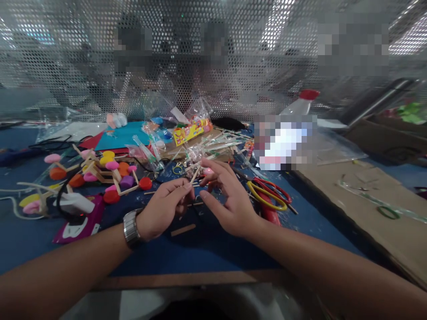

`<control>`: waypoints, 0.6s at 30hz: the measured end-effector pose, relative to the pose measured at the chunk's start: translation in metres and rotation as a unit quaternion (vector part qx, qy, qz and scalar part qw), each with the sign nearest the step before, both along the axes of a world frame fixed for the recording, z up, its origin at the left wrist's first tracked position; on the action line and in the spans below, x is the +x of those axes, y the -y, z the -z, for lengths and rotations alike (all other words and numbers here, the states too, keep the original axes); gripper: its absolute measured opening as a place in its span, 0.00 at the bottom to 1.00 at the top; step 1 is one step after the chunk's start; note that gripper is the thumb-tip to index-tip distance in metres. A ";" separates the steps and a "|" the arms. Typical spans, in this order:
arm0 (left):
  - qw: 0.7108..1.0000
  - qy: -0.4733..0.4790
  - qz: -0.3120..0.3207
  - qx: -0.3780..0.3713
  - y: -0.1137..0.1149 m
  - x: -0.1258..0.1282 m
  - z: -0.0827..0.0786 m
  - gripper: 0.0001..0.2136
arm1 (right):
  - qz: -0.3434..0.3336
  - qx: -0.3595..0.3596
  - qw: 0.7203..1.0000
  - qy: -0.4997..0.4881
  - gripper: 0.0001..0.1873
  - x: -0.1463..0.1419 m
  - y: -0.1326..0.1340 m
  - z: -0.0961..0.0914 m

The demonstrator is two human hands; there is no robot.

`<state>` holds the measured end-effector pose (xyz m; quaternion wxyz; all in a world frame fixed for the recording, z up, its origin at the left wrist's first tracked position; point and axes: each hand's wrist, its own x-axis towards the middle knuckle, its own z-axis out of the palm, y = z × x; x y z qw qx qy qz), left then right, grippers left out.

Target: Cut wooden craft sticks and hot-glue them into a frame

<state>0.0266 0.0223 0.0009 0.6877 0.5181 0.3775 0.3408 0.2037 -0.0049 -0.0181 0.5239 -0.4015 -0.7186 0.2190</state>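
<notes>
My left hand point(168, 202), with a metal watch point(132, 227) on its wrist, is closed in a pinch on a thin wooden stick point(195, 174) that points up and to the right. Just right of it, my right hand point(230, 198) has its thumb and fingers apart and curved, close to the stick. A small pink piece point(208, 171) shows by the right fingers; whether they touch it I cannot tell. Below the hands a flat wooden craft stick point(183, 230) lies on the blue table point(200, 255).
Left stands a stick structure with coloured clay lumps point(111, 195), behind a purple-white device point(82, 222). Scissors with yellow handles point(267, 198) lie right, near cardboard point(333, 200). Behind are a yellow packet point(190, 133), loose sticks point(223, 140), a red-capped bottle point(298, 104) and a perforated screen point(187, 62).
</notes>
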 end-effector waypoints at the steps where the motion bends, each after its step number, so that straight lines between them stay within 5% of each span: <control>1: 1.000 -0.002 0.002 0.002 0.000 0.000 -0.001 0.14 | 0.000 -0.003 1.000 -0.004 0.25 0.000 -0.001 0.000; 8: 1.000 -0.013 0.015 0.010 0.000 0.000 -0.002 0.15 | 0.032 -0.027 0.998 -0.048 0.07 0.000 -0.006 0.001; 18: 0.997 -0.024 -0.051 0.058 -0.004 0.000 0.001 0.14 | 0.003 -0.043 0.996 -0.072 0.11 0.004 0.000 0.000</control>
